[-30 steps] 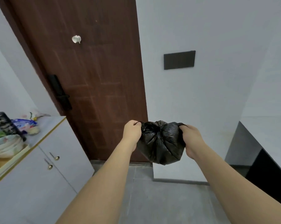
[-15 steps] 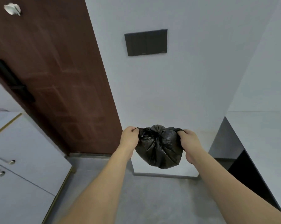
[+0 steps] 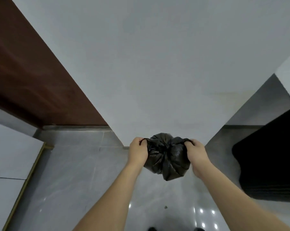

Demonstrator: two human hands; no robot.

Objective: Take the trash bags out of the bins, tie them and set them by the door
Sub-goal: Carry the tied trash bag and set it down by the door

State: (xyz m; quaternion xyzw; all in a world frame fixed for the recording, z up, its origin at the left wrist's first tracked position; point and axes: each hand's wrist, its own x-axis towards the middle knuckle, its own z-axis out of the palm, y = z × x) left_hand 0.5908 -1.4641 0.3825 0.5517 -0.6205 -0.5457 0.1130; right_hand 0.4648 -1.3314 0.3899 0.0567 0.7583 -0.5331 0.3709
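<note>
A small black trash bag (image 3: 166, 160), gathered at the top, hangs in the air between my two hands above the grey floor. My left hand (image 3: 138, 152) is closed on the loop at the bag's left side. My right hand (image 3: 196, 155) is closed on the loop at its right side. The bag hangs in front of the corner of a white wall. The brown door (image 3: 29, 77) stands at the left, its foot on the threshold a little left of the bag.
A white cabinet (image 3: 9, 162) with a brass-edged front stands at the left. A black mat (image 3: 271, 162) lies on the floor at the right. Grey glossy tiles (image 3: 71, 180) lie below my arms. Dark shoe tips show at the bottom edge.
The view has tilted down and turned right, so the counter, door handle and wall panel have left the frame. The bag has sunk towards the floor, still held by both hands.
</note>
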